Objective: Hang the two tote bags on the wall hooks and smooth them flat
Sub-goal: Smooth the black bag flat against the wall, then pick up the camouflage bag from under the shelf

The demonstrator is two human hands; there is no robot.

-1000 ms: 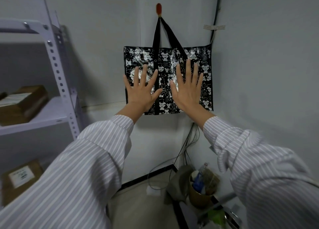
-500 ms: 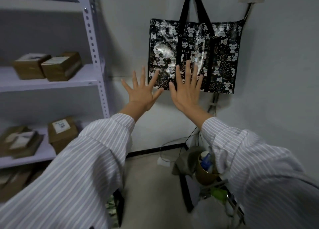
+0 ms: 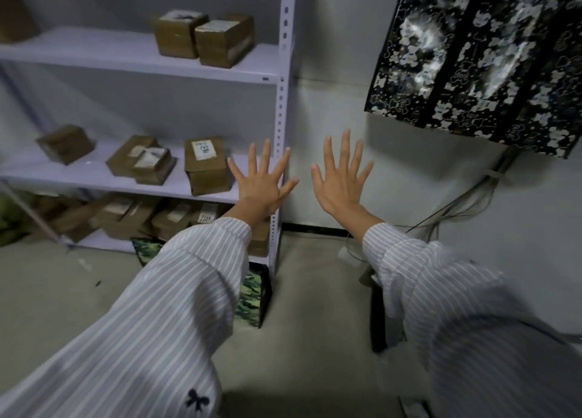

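A glossy black tote bag [image 3: 478,58] with a white cartoon print hangs flat against the wall at the upper right; its handles and hook are out of frame. My left hand [image 3: 263,181] and my right hand [image 3: 341,178] are held out in front of me, fingers spread, palms forward, holding nothing. Both are below and to the left of the bag, apart from it. A second bag with a green camouflage print [image 3: 252,295] stands on the floor by the foot of the shelf, mostly hidden behind my left sleeve.
A white metal shelf unit [image 3: 282,109] at the left holds several brown cardboard boxes [image 3: 204,162]. Cables [image 3: 456,203] run down the wall under the hanging bag. A dark stand [image 3: 378,317] sits on the floor at the right.
My hands have come off the black bag and now hover below and left of it. The view has swung down and to the left, bringing the shelf and floor into sight.
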